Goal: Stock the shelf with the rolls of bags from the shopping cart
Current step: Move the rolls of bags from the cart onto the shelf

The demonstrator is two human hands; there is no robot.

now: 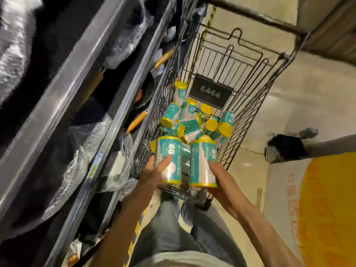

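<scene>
Rolls of bags fill the view from our head camera: we hold one in each hand above the near end of the shopping cart [248,105]. Our left hand [156,170] has its grip wrapped round the left roll [169,160], a teal and pink cylinder with yellow ends, thumb lying across its label. Our right hand [217,180] grips the right roll [202,162] from its outer side and underneath, fingers mostly hidden behind it. The two held rolls stand nearly upright and just beside each other, apart by a narrow gap. Deeper in the wire basket lies a loose pile of rolls [194,120], tipped at all angles, some showing their yellow caps. A dark plaque [211,93] hangs on the far wall of the cart. To our left runs the shelf [63,89], its metal edges slanting across the frame, with pans with orange handles [138,120] and plastic-wrapped goods on it. Below we see our legs in jeans [167,228], and on the floor at right a yellow floor graphic [327,209].
</scene>
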